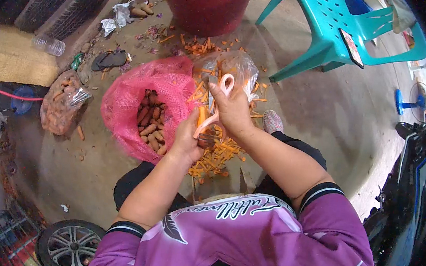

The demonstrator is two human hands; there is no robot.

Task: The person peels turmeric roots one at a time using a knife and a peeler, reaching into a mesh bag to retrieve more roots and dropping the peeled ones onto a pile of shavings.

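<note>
Two closed grips: my left grip [188, 138] wraps a carrot [202, 114], seemingly pointing up beyond it, touching the peeler [208, 122] clasped in my right grip [233, 109].

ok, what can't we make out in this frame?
All head view.
- carrot: mostly covered by the left hand and right hand; length unclear.
- peeler: blade end lost between the hands, too small to tell.
- red tub: cut off by the top edge; contents unseen.
- clear bag: crinkled plastic blurs what is inside.
</note>
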